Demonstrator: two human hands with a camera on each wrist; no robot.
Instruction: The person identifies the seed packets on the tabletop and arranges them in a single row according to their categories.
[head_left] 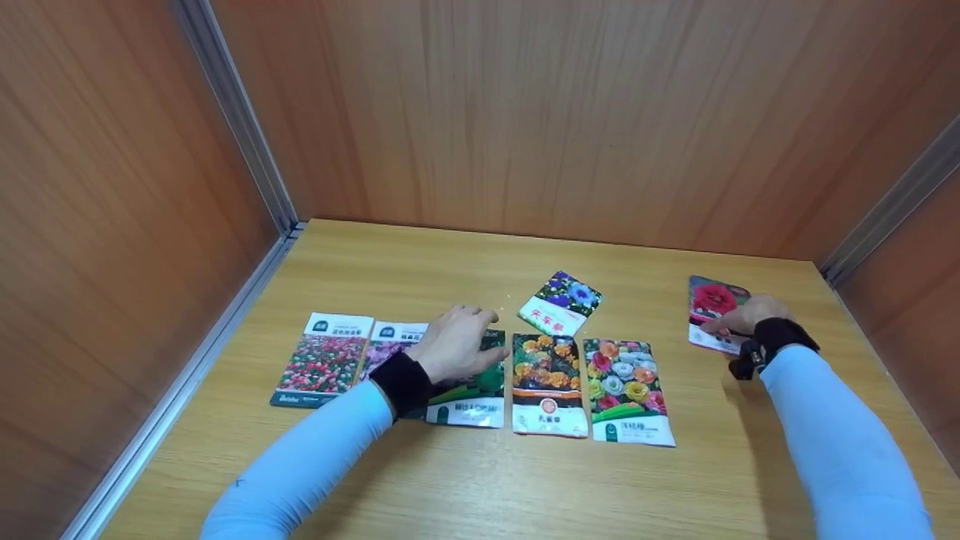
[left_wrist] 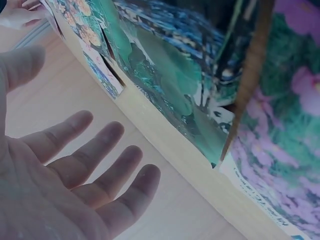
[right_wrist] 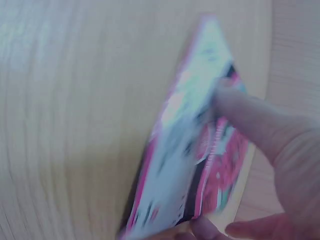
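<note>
The right hand (head_left: pixel 739 315) grasps the red-flower packet (head_left: pixel 712 300), thumb on one face and fingers beneath, as the right wrist view (right_wrist: pixel 200 150) shows; the packet's near edge appears tilted up off the bench (head_left: pixel 465 480) at the far right, well apart from the other packets. The left hand (head_left: pixel 454 345) is released, fingers straight and spread (left_wrist: pixel 95 170), hovering over or resting flat on the green packet (head_left: pixel 472 390); contact cannot be confirmed.

A row lies before the person: pink-flower packet (head_left: pixel 324 360), purple-flower packet (head_left: pixel 394 337), green packet, orange-flower packet (head_left: pixel 547 382), mixed-flower packet (head_left: pixel 626 390). A blue-flower packet (head_left: pixel 561 301) lies askew just behind the row.

Judged step: pick-up of the stray red packet. The next move calls for a firm pinch, a clean lift and an open slot beside the mixed-flower packet.
</note>
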